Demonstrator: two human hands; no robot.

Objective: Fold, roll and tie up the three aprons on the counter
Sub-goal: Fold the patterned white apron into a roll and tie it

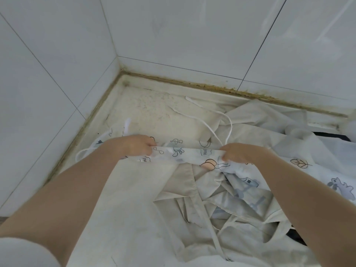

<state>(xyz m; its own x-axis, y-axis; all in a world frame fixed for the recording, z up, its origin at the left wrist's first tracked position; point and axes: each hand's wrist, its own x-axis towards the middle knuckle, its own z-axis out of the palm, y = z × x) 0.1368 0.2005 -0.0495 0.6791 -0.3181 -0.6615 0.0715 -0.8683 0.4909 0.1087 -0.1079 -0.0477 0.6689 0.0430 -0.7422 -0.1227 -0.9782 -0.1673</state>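
Early stage: first fold only, nothing rolled or tied.
My left hand (134, 146) and right hand (236, 154) both pinch the thin white cartoon-print apron (192, 153), stretched over crumpled beige cloth aprons (192, 199) on the table (154, 110).

The printed apron (192, 154) bears a small cloud label reading "Ha…", cut off by a fold, just left of the right hand (237, 154). Beside the left hand (134, 147), upside-down letters are illegible.
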